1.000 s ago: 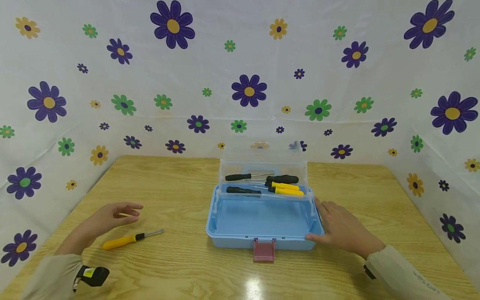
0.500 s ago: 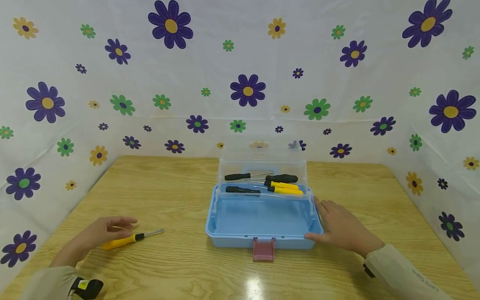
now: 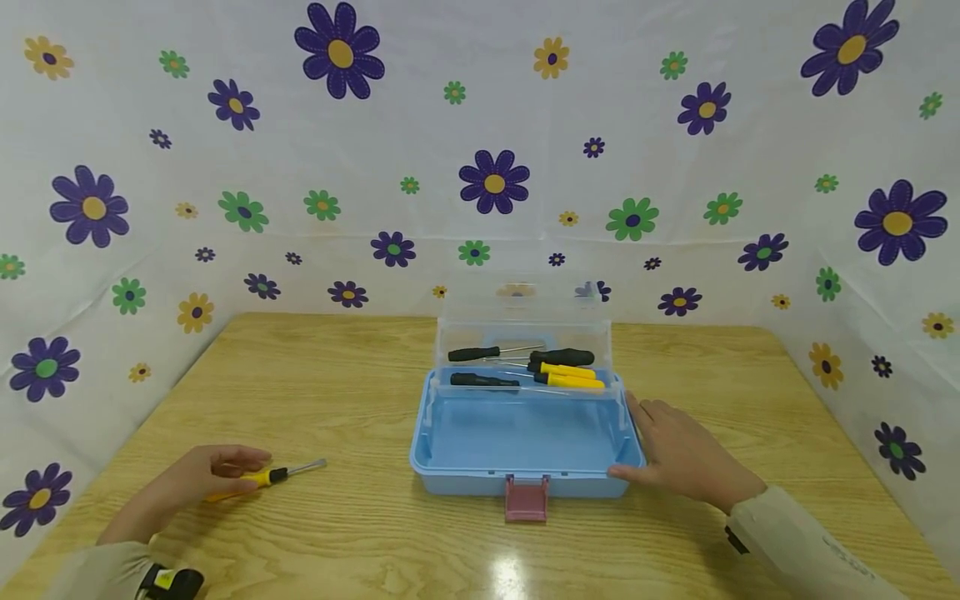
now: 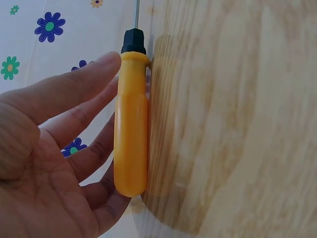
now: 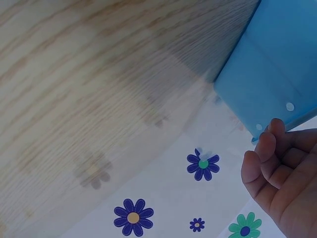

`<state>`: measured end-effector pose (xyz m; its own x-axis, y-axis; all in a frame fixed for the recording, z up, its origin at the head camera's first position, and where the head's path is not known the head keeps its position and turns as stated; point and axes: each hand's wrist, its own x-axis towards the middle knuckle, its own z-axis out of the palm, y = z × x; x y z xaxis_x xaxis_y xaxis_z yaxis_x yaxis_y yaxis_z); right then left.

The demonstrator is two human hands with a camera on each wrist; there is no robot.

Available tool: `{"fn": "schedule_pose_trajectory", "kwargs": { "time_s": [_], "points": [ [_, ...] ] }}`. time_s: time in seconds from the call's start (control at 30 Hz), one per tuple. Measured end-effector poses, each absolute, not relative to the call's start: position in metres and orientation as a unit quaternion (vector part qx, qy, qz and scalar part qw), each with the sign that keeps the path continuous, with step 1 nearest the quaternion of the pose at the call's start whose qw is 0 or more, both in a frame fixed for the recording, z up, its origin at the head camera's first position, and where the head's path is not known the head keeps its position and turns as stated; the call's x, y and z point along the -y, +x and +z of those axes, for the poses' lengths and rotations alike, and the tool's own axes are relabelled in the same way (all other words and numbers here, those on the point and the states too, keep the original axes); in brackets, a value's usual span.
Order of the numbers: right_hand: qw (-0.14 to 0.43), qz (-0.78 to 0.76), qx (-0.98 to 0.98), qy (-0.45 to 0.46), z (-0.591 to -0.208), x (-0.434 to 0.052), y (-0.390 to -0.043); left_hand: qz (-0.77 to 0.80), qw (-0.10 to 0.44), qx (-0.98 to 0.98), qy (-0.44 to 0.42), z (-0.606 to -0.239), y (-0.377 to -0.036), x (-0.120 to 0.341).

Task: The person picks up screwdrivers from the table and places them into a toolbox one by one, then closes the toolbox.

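Observation:
A yellow-handled screwdriver point(image 3: 272, 476) lies on the wooden table point(image 3: 337, 392) at the front left, shaft pointing right. My left hand point(image 3: 197, 477) lies over its handle; in the left wrist view the straight fingers point(image 4: 74, 94) touch the yellow handle point(image 4: 131, 139) without curling round it. An open blue toolbox point(image 3: 517, 433) stands mid-table, its main compartment bare. My right hand point(image 3: 684, 458) rests flat against the box's right side, the fingertips point(image 5: 270, 144) at the blue wall point(image 5: 277, 64).
A clear tray point(image 3: 525, 367) at the back of the box holds several black and yellow screwdrivers, with the clear lid point(image 3: 525, 310) raised behind it. A pink latch point(image 3: 527, 498) hangs at the box front. Flowered white cloth point(image 3: 480, 167) walls the table on three sides.
My left hand came down and toward me from above the table onto the yellow screwdriver's handle. The right hand and the toolbox stayed put.

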<state>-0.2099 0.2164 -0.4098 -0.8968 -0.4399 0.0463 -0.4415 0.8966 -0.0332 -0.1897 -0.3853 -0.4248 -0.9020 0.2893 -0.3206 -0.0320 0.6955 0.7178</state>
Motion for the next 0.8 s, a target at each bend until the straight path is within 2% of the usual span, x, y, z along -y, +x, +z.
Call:
{"fn": "schedule_pose_trajectory", "kwargs": {
  "time_s": [0.4, 0.8],
  "points": [
    [0.012, 0.024, 0.974, 0.227, -0.4082, -0.2156, -0.2102, 0.393, 0.211, -0.893, 0.056, -0.4259, -0.1891, 0.3841],
    [0.018, 0.025, 0.974, 0.226, -0.4105, -0.2158, -0.2101, 0.375, 0.188, -0.906, 0.051, -0.4301, -0.1915, 0.3795]
  ]
}}
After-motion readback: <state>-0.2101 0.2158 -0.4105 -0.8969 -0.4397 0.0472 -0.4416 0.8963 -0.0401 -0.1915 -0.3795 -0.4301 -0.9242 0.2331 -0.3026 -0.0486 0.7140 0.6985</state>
